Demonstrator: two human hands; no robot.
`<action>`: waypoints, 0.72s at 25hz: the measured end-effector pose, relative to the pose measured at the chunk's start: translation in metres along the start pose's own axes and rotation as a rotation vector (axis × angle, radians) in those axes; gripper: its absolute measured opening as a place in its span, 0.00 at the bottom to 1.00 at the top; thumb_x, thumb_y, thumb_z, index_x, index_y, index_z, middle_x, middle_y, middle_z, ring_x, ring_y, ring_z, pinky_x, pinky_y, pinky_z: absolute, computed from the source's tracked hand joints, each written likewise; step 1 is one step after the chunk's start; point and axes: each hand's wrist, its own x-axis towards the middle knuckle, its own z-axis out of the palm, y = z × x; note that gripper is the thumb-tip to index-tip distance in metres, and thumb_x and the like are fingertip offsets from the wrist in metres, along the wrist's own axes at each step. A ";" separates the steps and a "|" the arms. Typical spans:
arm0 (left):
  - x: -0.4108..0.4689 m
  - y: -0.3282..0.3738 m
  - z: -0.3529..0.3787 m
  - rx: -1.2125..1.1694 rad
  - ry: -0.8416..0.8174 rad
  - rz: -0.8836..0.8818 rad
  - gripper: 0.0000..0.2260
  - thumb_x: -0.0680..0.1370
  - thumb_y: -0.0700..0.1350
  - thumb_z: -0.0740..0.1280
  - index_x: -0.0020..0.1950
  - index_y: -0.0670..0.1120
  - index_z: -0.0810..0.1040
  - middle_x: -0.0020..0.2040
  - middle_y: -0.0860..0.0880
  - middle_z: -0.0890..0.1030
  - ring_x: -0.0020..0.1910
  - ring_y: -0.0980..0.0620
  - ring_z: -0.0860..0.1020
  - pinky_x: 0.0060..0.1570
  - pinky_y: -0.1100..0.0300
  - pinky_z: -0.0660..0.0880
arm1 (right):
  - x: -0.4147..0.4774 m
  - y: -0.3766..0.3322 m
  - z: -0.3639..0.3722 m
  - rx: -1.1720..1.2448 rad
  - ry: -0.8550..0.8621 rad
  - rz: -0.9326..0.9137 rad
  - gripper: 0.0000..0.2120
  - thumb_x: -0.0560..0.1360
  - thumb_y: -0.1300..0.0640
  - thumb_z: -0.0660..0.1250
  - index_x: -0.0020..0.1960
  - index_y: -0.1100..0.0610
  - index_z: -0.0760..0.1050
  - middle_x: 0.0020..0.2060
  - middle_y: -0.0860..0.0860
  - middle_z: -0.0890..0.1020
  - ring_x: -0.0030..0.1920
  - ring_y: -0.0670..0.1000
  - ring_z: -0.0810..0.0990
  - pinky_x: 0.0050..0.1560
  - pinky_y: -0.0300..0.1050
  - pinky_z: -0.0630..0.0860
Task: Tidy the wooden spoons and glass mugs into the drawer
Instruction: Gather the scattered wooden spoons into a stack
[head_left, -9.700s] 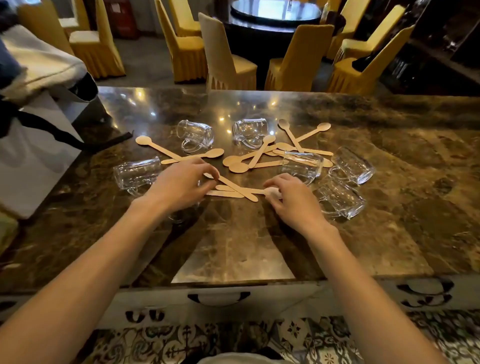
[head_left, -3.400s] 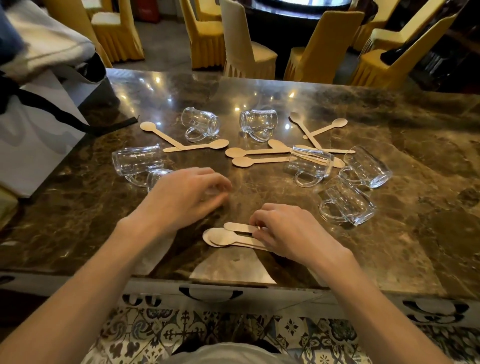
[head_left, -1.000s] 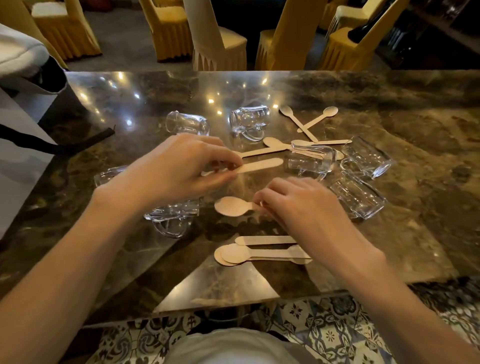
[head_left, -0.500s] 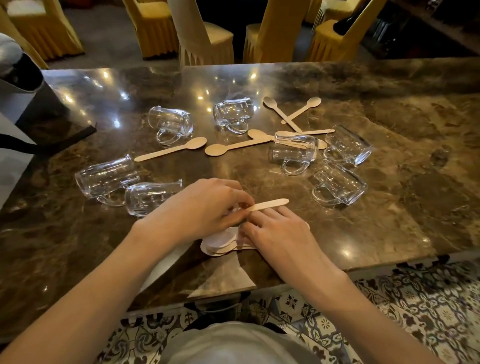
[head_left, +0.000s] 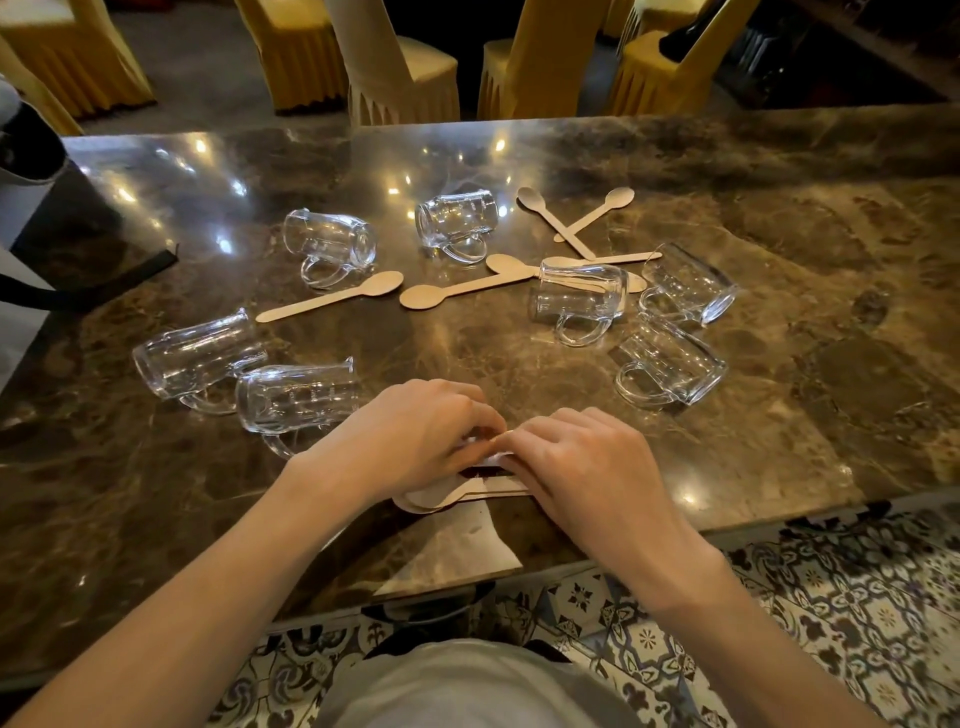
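A small stack of wooden spoons (head_left: 457, 496) lies near the front edge of the marble table (head_left: 779, 457). My left hand (head_left: 415, 436) and my right hand (head_left: 582, 462) meet over this stack, fingers pinched on the spoons and hiding most of them. Several loose wooden spoons remain farther back, such as one spoon (head_left: 332, 297) at centre left and a crossed pair (head_left: 574, 221). Several clear glass mugs lie on their sides, including a mug (head_left: 296, 397) beside my left wrist and a mug (head_left: 670, 364) on the right. The drawer handle (head_left: 436, 610) shows under the table edge.
A white bag with a black strap (head_left: 31, 249) sits at the table's left end. Yellow-covered chairs (head_left: 405, 67) stand behind the table. Patterned floor tiles (head_left: 857, 597) lie beyond the front right edge.
Both hands came back toward the front edge with a spoon and now press together over the stack; the spoon handle that stuck out half a second ago is hidden under my fingers.
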 end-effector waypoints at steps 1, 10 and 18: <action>0.001 -0.001 0.002 0.005 -0.005 0.004 0.15 0.80 0.56 0.58 0.64 0.58 0.74 0.55 0.57 0.76 0.52 0.55 0.77 0.49 0.58 0.75 | 0.002 0.003 -0.001 0.001 -0.006 0.013 0.09 0.78 0.50 0.63 0.48 0.49 0.81 0.41 0.45 0.84 0.41 0.48 0.82 0.40 0.45 0.76; 0.006 -0.005 0.011 0.040 -0.042 0.023 0.16 0.79 0.58 0.57 0.65 0.59 0.73 0.58 0.58 0.75 0.54 0.56 0.76 0.46 0.62 0.74 | 0.031 0.020 -0.001 0.024 -0.012 0.080 0.07 0.75 0.51 0.66 0.50 0.50 0.81 0.41 0.46 0.85 0.41 0.49 0.82 0.42 0.47 0.79; 0.001 -0.069 -0.048 0.086 0.112 -0.224 0.18 0.74 0.65 0.58 0.58 0.61 0.77 0.55 0.56 0.79 0.53 0.50 0.78 0.48 0.50 0.78 | 0.120 0.043 0.007 -0.155 0.023 0.037 0.09 0.75 0.58 0.66 0.54 0.53 0.79 0.47 0.50 0.83 0.49 0.54 0.80 0.48 0.49 0.74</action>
